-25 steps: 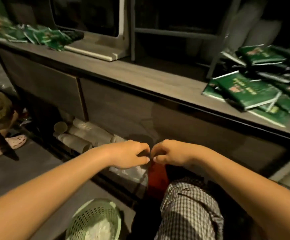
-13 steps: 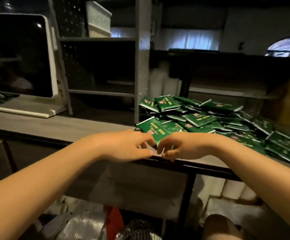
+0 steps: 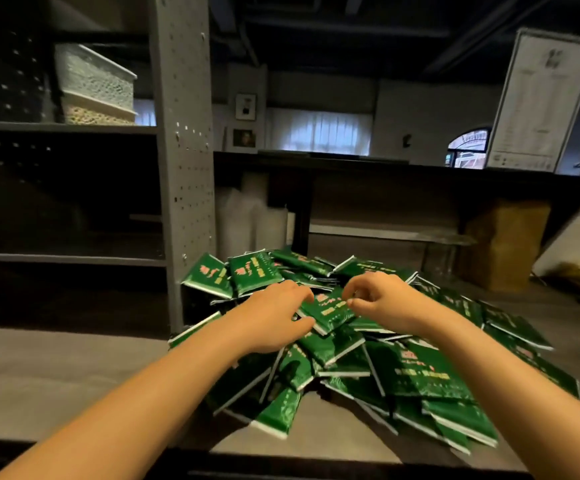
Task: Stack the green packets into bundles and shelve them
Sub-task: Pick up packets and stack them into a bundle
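Observation:
A loose pile of green packets (image 3: 420, 372) lies on the grey counter (image 3: 56, 368), spreading from the shelf post to the right. One green packet (image 3: 330, 311) sits at the top of the pile between my hands. My left hand (image 3: 274, 317) grips its left edge, fingers above and thumb below. My right hand (image 3: 382, 299) has curled fingers pinching the packet's right edge. Both forearms reach in from the bottom of the view.
A grey metal shelf unit stands at the left, with a perforated upright (image 3: 184, 168) and a bare lower shelf (image 3: 67, 259). Stacked baskets (image 3: 94, 84) sit on its upper shelf. Behind the pile are white cup stacks (image 3: 247, 220), a brown box (image 3: 503, 244) and a framed sign (image 3: 541, 98).
The view rose from the floor and counter front to the pile. Both hands moved forward from the counter edge onto the pile and closed on one top packet.

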A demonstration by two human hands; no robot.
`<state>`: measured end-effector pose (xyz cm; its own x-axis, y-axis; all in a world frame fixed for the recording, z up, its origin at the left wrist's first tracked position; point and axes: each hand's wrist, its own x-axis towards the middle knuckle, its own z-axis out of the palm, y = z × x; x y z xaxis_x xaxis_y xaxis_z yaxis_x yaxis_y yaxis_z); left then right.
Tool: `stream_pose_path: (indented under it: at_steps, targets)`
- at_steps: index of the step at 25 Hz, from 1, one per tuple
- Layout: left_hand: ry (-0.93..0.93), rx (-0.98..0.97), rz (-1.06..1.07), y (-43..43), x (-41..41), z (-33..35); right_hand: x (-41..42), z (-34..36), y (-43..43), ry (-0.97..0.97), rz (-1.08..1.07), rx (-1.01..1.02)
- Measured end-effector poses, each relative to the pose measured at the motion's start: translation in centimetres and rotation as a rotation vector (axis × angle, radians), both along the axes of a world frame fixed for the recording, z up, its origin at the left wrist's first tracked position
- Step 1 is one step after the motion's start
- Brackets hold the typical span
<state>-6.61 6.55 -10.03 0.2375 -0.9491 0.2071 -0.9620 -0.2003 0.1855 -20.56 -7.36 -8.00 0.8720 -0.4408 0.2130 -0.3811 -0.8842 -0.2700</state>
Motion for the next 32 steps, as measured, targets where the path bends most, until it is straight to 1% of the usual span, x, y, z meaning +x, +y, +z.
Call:
stream_pose_path:
  at_steps: [3,5,7,9,12,14,17,19,21,23,25,27,29,30,32]
  targets:
    - [-0.15,-0.068,0.031,-3.8,1.1,0.5,1.2,0.5,-3.5,-0.136,-0.151,-0.178]
    - [-0.211,-0.107,0.04,-6.0,2.1,0.9,1.9,1.0,-5.7,-0.15,-0.273,-0.237]
    - [-0.201,-0.099,0.059,-7.5,3.0,0.6,2.4,1.4,-7.4,-0.063,-0.351,-0.189]
    - [-0.182,-0.069,0.072,-8.7,3.6,-0.1,2.8,1.3,-8.8,0.05,-0.376,-0.111]
    - [-0.204,-0.027,0.086,-9.7,3.7,-1.2,2.6,0.6,-10.6,0.142,-0.419,-0.094]
    - [-0.206,-0.03,0.084,-10.3,3.6,-1.1,2.1,0.4,-11.4,0.111,-0.443,-0.074]
    - [-0.196,-0.059,0.066,-10.6,3.5,-0.5,1.6,0.7,-11.9,0.008,-0.455,-0.019]
    - [-0.204,-0.085,0.074,-10.0,3.8,-0.4,2.0,0.9,-11.8,-0.042,-0.428,0.04]
    - [-0.205,-0.147,0.082,-9.1,3.9,-0.2,2.4,0.9,-11.6,-0.131,-0.396,0.086]
    - [-0.173,-0.209,0.069,-8.4,4.0,0.5,2.2,1.1,-11.3,-0.26,-0.37,0.102]
    - [-0.112,-0.261,0.037,-8.0,4.2,1.2,2.0,1.6,-10.5,-0.422,-0.294,0.148]
    - [0.084,-0.329,0.001,-7.6,4.5,1.3,2.3,2.5,-9.0,-0.563,-0.177,0.279]
    - [0.305,-0.461,-0.016,-7.2,4.8,0.9,3.1,3.2,-7.2,-0.637,-0.039,0.445]
    - [0.351,-0.522,-0.012,-6.8,4.9,0.7,3.7,3.4,-6.3,-0.648,0.025,0.503]
    - [0.4,-0.622,-0.005,-6.2,5.3,0.3,5.3,3.5,-4.6,-0.629,0.116,0.532]
